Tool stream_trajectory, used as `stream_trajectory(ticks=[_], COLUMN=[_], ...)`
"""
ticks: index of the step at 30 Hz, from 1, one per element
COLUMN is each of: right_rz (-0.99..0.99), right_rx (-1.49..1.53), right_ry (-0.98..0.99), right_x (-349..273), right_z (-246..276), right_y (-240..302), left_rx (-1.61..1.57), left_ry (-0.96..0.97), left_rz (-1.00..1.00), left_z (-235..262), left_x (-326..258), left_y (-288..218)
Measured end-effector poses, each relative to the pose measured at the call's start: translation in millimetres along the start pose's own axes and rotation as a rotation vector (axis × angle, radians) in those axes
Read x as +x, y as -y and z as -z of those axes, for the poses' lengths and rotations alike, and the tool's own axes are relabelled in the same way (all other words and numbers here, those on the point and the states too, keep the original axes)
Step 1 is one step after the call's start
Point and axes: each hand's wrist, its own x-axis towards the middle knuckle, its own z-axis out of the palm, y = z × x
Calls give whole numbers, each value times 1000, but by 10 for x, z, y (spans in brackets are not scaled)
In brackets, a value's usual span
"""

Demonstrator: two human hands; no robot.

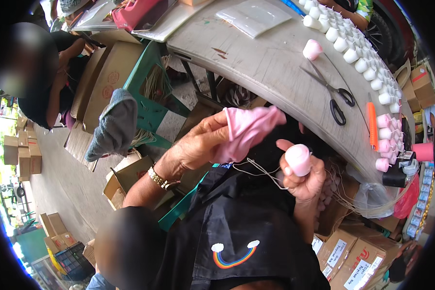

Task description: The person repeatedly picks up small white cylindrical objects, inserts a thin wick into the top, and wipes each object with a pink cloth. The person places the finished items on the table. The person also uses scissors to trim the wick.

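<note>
My left hand (pixel 198 145) is raised in front of me and pinches a crumpled pink sheet (pixel 249 126). My right hand (pixel 307 181) is closed around a small round pink-wrapped piece (pixel 298 159), held upright close to the sheet. Thin white string (pixel 258 170) hangs in loops between the two hands. Both hands are just below the near edge of the grey table (pixel 270 67). A gold bracelet sits on my left wrist.
The table carries black-handled scissors (pixel 334 94), an orange cutter (pixel 371 125), one pink piece (pixel 312 49), rows of white pieces (pixel 355 46), pink pieces (pixel 386 140) and a clear bag (pixel 253 15). Cardboard boxes (pixel 345 253) sit lower right. A green chair with grey cloth (pixel 113 123) and another person (pixel 48 82) are left.
</note>
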Motion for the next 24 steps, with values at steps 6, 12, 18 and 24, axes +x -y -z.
stream_trajectory(ticks=[6, 12, 18, 24], right_rz=[-14, 0, 313, 573], right_rx=[-264, -423, -650, -1188], right_ry=[42, -33, 47, -322], right_x=[129, 97, -138, -107], right_z=[-13, -77, -515, -986], right_y=[-141, -90, -11, -35], left_rx=[431, 1087, 1229, 508], left_ry=[50, -214, 53, -105], left_rz=[-116, -612, -725, -491], left_z=[-154, -166, -50, -261], left_x=[134, 109, 11, 547], left_y=[41, -427, -491, 592])
